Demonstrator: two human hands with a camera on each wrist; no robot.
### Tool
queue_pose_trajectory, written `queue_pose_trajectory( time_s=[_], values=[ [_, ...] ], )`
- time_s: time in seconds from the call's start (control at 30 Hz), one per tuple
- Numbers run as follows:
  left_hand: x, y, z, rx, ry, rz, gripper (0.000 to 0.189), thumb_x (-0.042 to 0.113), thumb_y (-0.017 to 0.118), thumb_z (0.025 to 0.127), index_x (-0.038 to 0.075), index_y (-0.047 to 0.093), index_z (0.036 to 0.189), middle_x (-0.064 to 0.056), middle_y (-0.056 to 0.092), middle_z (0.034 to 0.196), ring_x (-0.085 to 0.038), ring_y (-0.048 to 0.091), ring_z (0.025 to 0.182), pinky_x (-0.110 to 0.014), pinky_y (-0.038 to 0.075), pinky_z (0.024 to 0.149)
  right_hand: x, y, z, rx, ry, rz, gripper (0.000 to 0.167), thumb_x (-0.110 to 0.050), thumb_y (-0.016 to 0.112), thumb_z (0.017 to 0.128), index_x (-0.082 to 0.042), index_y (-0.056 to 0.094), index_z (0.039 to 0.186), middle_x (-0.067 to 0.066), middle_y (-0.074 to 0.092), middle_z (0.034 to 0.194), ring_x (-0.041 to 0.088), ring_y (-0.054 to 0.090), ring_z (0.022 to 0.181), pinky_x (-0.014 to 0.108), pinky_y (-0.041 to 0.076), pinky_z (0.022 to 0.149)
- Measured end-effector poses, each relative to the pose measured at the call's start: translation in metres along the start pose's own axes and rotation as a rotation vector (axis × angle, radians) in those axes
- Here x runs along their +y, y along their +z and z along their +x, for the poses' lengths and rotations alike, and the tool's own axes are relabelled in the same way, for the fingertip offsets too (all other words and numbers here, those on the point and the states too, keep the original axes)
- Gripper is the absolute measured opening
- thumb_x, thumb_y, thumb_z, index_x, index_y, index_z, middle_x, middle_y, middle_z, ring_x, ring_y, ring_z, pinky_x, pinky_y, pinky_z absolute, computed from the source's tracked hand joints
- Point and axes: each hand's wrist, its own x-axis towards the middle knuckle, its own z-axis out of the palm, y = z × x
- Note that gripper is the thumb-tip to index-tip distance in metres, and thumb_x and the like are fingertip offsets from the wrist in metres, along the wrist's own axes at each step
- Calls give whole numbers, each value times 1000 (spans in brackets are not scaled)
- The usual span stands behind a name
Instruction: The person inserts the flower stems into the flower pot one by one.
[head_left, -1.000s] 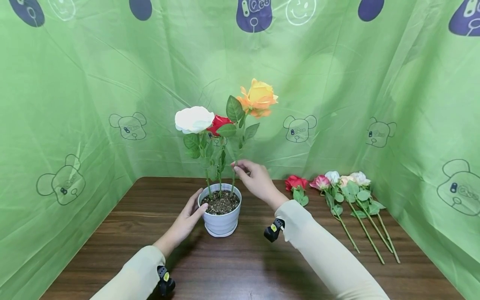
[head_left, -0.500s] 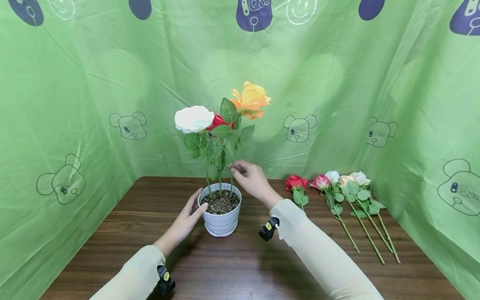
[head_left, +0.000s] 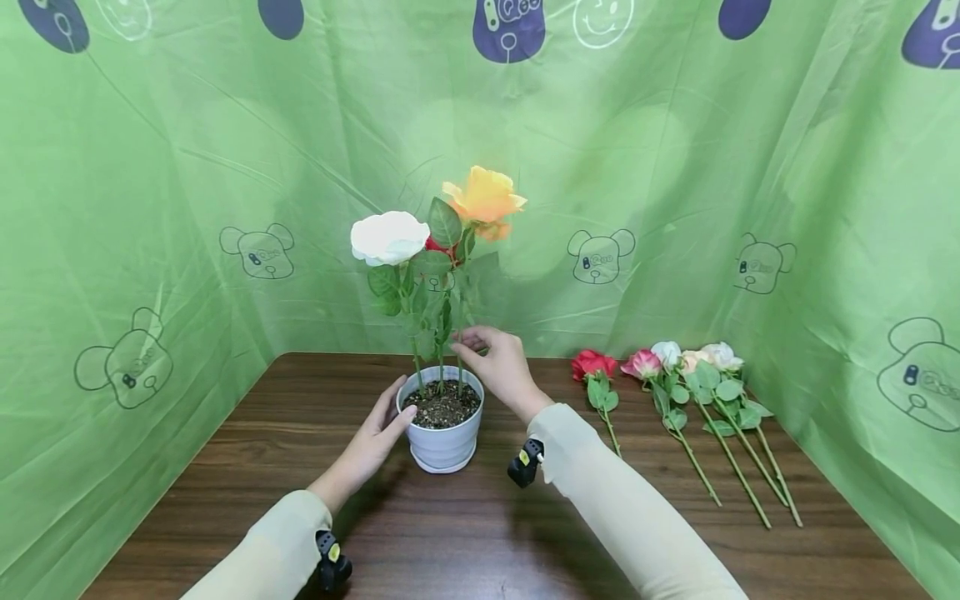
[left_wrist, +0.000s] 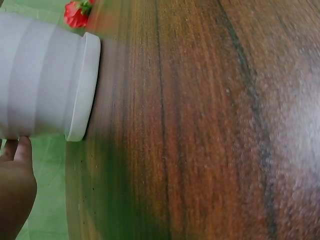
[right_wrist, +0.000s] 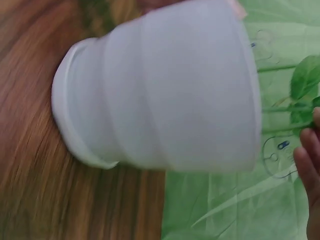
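Note:
A pale ribbed flowerpot [head_left: 444, 450] filled with dark soil [head_left: 442, 410] stands on a saucer at the middle of the table. My left hand [head_left: 372, 439] holds it at the left, thumb at the front rim and fingers around the side; the left wrist view shows those fingertips against the pot wall [left_wrist: 37, 80]. Above the right rim, my right hand [head_left: 501, 367] pinches the stem of a yellow-orange rose [head_left: 486, 200], which stands in the soil. A white rose [head_left: 390, 238] rises upright at the left. Between them, a red rose [head_left: 432, 244] is mostly hidden behind leaves.
To the right on the wooden table [head_left: 262, 433] lie a loose red rose [head_left: 593, 364], a pink rose [head_left: 641, 364] and several pale roses [head_left: 723, 357], stems toward the front. A green printed curtain [head_left: 337, 150] encloses the back and sides.
My right hand has moved left and slightly down, and the yellow-orange rose has shifted left with it, covering more of the red rose. The left hand and pot stay in place.

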Motion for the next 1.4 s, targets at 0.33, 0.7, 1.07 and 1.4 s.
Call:
queue_pose_trajectory(
  time_s=[0.33, 0.7, 1.07, 1.4],
  values=[
    [0, 0, 0, 6, -2, 3, 63, 19, 51, 107, 6, 19, 159, -22, 31, 158, -34, 32, 143, -46, 27, 115, 11, 0, -4, -22, -152, -86, 13, -14, 72, 95, -7, 77, 105, 3, 75, 99, 12, 69, 84, 27, 57, 74],
    [0, 0, 1, 5, 0, 11, 64, 21, 51, 107, 7, 19, 159, -21, 29, 159, -35, 32, 144, -46, 26, 115, 6, -5, 1, -105, -189, -72, 10, -12, 66, 99, -9, 75, 96, 1, 70, 95, 10, 57, 72, 26, 50, 62],
    [-1, 0, 0, 5, -13, 1, 63, 21, 51, 107, 8, 19, 160, -22, 29, 159, -35, 30, 145, -46, 25, 115, 3, 4, -1, -174, -153, -114, 13, -11, 62, 101, -6, 74, 103, 6, 73, 102, 13, 59, 72, 28, 51, 64],
    [-1, 0, 0, 6, -2, 15, 63, 22, 51, 107, 10, 20, 160, -20, 28, 160, -34, 29, 145, -47, 25, 115, 9, 16, -8, -120, -83, -120, 13, -14, 63, 100, -11, 74, 106, 0, 73, 100, 9, 60, 75, 27, 52, 66]
  ],
)
